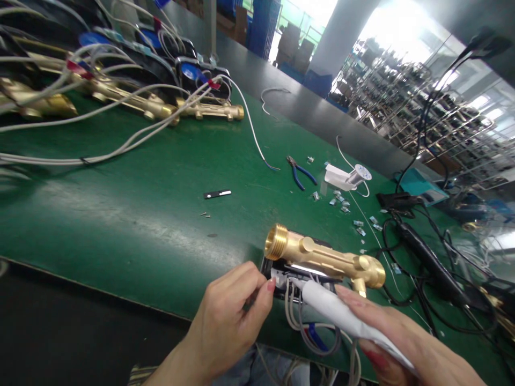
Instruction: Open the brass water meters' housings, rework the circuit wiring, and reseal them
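Observation:
A brass pipe body with a threaded end lies on the bench in front of me, fixed along a black housing. Grey and white cables come out of the housing and hang over the bench's near edge. My left hand has thumb and forefinger closed at the housing's left end, by a small whitish part. My right hand is wrapped round a soft white squeeze tube, its narrow tip pointing into the housing beside the cables. The exact spot under the tip is hidden.
Diagonal cutters, a solder spool, and several small clear-and-blue pieces lie beyond. A black strip and tiny screws are left of centre. More brass bodies with cables stand far left; a black tool with cords lies right.

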A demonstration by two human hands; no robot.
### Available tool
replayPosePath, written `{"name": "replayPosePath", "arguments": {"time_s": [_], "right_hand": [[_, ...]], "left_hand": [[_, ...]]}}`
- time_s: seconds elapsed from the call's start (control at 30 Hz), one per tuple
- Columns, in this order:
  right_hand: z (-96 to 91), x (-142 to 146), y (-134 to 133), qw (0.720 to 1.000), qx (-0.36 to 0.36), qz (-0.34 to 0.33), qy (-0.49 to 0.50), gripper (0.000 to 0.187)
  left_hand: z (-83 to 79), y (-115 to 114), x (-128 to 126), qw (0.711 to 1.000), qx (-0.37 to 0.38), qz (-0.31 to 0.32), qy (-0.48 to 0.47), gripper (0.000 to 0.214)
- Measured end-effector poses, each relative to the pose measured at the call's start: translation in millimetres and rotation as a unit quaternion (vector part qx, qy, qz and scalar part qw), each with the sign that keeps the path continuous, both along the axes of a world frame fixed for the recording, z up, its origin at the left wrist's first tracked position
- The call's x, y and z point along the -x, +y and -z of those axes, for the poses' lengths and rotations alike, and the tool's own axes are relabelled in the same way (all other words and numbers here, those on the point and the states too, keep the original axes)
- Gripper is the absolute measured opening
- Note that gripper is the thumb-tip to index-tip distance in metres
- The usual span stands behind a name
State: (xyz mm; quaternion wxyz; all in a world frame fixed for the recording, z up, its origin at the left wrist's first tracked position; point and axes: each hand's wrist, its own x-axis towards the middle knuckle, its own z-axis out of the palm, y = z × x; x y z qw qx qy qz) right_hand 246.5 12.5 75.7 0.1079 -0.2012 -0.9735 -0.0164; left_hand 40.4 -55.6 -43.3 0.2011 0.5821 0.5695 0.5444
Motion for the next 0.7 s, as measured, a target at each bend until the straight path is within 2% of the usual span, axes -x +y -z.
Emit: {"name": "replayPosePath", "arguments": {"time_s": [0.2, 0.33, 0.7], "right_hand": [[-4.2, 5, 3, 0.998, -0.048, -0.031, -0.029, 0.028], [-4.9, 8, 0, 0.998, -0.065, -0.016, -0.019, 0.028], [-4.0, -8, 1, 1.0, -0.001, -0.01, -0.027, 0.032]], "left_hand": [[-0.3, 1, 1, 1.0, -0.006, 0.0, -0.001, 0.027], [-0.2, 0, 0, 1.0, -0.005, 0.002, 0.002, 0.026], [-0.1, 1, 1, 1.0, -0.003, -0.001, 0.017, 0.027]]}}
